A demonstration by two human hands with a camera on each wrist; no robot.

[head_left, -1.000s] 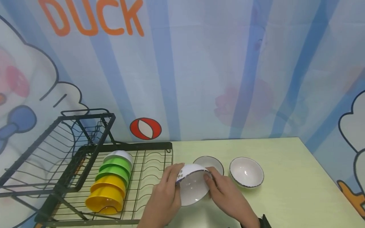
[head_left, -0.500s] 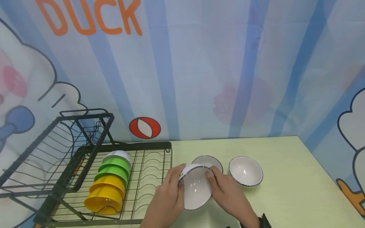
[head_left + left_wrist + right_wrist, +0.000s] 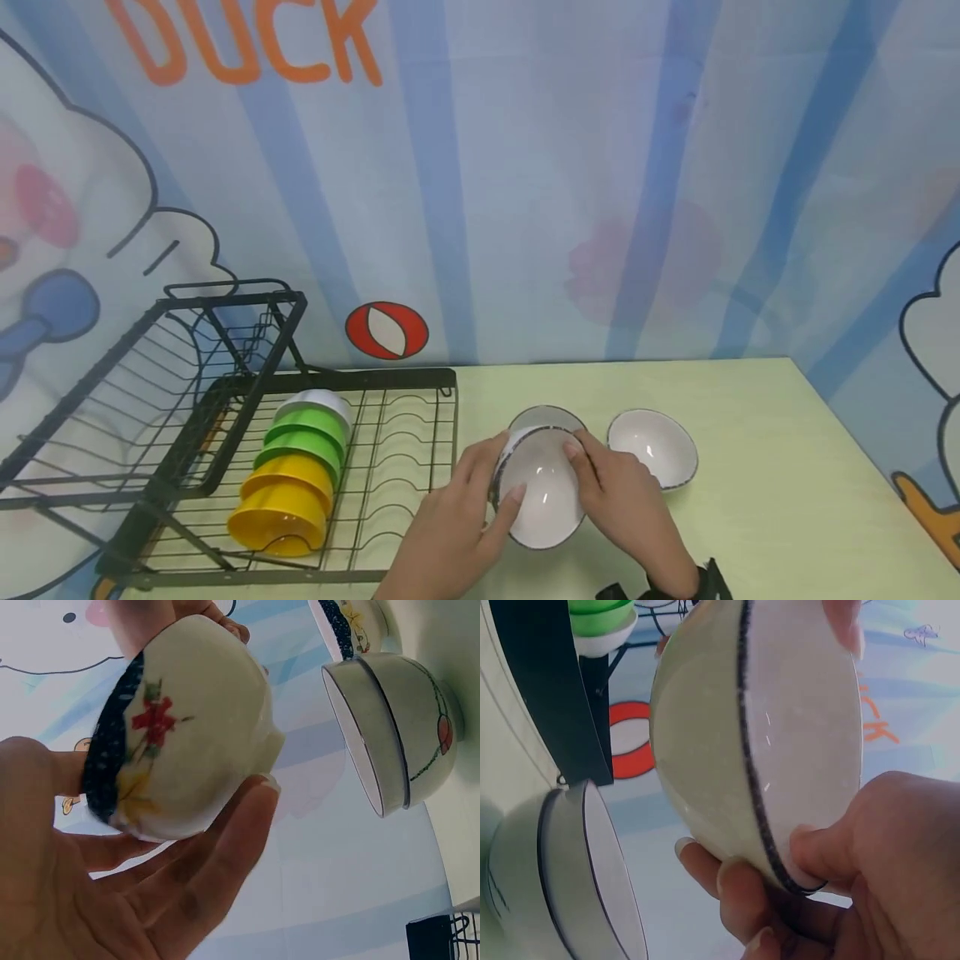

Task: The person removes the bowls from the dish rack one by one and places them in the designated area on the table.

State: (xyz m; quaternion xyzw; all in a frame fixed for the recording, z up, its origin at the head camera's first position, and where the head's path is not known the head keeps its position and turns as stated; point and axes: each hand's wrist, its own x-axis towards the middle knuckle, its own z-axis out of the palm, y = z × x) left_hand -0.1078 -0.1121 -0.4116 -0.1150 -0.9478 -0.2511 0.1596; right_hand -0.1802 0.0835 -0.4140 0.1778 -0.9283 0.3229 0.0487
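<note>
Bare left hand [image 3: 457,518], bare right hand [image 3: 628,504], rounded fingernails [image 3: 683,845], black band [image 3: 701,585] with a pointy bit [image 3: 717,575] at the right wrist [image 3: 672,568]

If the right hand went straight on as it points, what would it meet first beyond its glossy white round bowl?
The right hand would likely meet the two nested round white ceramic-looking bowls behind the held bowl; depth is unclear.

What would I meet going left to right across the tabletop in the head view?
Dish rack holding a row of yellow, green and white bowls → left grip → held bowl → separate white bowl.
</note>
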